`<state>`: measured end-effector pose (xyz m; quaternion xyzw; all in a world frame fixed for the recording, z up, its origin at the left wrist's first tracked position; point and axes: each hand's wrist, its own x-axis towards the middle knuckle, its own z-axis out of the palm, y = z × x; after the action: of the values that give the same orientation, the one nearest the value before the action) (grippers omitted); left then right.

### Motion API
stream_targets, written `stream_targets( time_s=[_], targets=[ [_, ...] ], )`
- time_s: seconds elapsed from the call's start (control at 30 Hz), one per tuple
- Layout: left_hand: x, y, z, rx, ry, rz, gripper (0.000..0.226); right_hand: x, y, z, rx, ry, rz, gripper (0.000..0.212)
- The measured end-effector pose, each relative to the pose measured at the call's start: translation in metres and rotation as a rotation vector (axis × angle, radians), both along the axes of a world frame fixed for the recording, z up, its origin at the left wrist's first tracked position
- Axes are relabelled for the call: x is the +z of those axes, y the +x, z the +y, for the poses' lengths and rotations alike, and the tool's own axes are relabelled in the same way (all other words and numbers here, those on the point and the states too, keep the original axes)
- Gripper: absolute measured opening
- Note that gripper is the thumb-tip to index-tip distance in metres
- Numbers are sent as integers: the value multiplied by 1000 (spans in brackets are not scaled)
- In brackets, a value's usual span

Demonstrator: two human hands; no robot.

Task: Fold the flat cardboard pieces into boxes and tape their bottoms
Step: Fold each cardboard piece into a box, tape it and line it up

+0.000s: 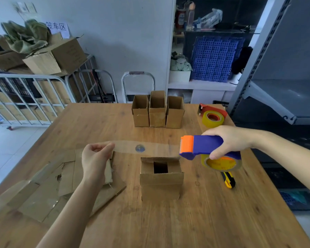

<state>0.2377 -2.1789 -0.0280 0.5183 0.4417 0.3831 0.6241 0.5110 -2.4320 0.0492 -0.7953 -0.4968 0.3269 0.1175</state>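
One small brown cardboard box (160, 183) stood near the middle of the wooden table (204, 221). Its top flaps were folded inward with a dark rectangular gap between them and no tape across it. Just above the box you held a strip of clear tape (141, 148) stretched level. Your left hand (95, 156) pinched its free end between thumb and fingertips. Your right hand (229, 140) was wrapped around the blue and orange tape dispenser (202, 145), its yellowish roll hanging below. Whether the strip touched the rear flap could not be told.

Several flat cardboard pieces (48, 187) lay in a loose heap left of the box, partly under your left forearm. At the far edge, three open-topped cardboard boxes (157, 111) stood side by side, touching, with a red tape dispenser (212, 115) to their right. A yellow and black utility knife (228, 180) lay right of the box, beneath the roll.

Beyond the table were a white wall (123, 42), a metal cage cart (25, 99) loaded with cartons on the left, grey shelving (279, 86) on the right, and blue perforated panels (215, 58).
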Motion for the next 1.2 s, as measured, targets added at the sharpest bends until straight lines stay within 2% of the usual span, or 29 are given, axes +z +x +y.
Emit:
stream_targets(
  time_s=[0.17, 0.3, 0.4, 0.5, 0.63, 0.77, 0.87, 1.1, 1.17, 1.2],
  targets=[
    [-8, -6, 2, 63, -108, -38, 24, -16, 16, 14, -36, -28, 168, 54],
    [-11, -15, 0, 184, -64, -21, 21, -11, 18, 29, 41, -75, 146, 59],
    [-11, -18, -9, 198, -3, -24, 19, -5, 28, 39, 75, -121, 121, 57],
    [-16, -20, -18, 149, 10, -11, 20, -12, 35, 45, 61, -178, 197, 60],
    [-29, -25, -26, 8, 31, 87, 37, -28, 39, 45, 41, -253, 333, 69],
    [-34, -29, -31, -19, -20, 69, 32, -35, 40, 43, 30, -272, 445, 72],
    [-32, -31, -31, -22, 33, 68, 54, -33, 40, 41, 49, -268, 492, 69],
    [-30, -20, -49, -126, 165, 154, 78, -39, 37, 35, 55, -246, 492, 68],
    [-27, -20, -49, -77, 146, 113, 69, -36, 37, 32, 37, -201, 505, 68],
    [-23, -20, -47, -15, 138, 87, 54, -33, 37, 31, 29, -176, 514, 67]
  ],
)
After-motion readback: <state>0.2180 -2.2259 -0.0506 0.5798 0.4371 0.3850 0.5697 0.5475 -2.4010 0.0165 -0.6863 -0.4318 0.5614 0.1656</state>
